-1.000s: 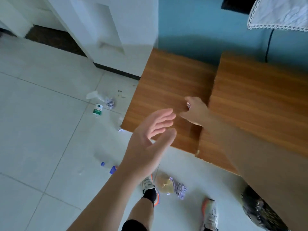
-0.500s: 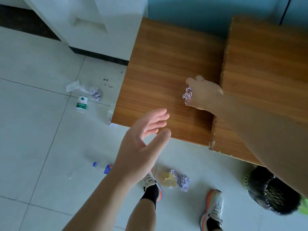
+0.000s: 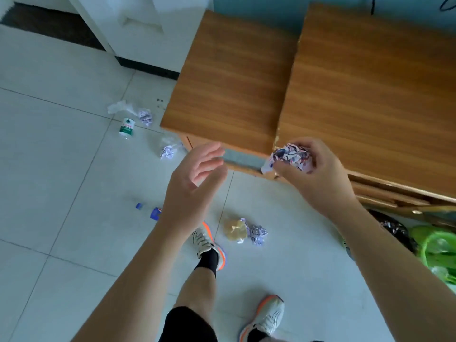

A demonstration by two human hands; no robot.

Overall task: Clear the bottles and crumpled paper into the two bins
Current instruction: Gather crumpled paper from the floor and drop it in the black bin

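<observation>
head view: right hand (image 3: 318, 178) clutched a crumpled paper ball (image 3: 291, 157) just past the wooden cabinet (image 3: 237, 82) edge, left hand (image 3: 192, 188) hung loose and empty above the floor, more paper wads (image 3: 256, 234) and a green-label bottle (image 3: 127, 128) lay on the tiles.

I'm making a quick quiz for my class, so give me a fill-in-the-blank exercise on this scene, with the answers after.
1. The crumpled paper is held in the person's ____ hand.
2. The left hand is open and holds ____.
3. The bottle with the green label lies on the tiled ____.
4. The green bin stands at the ____ edge of the view, beside the black bin.

Missing words: right; nothing; floor; right
</observation>
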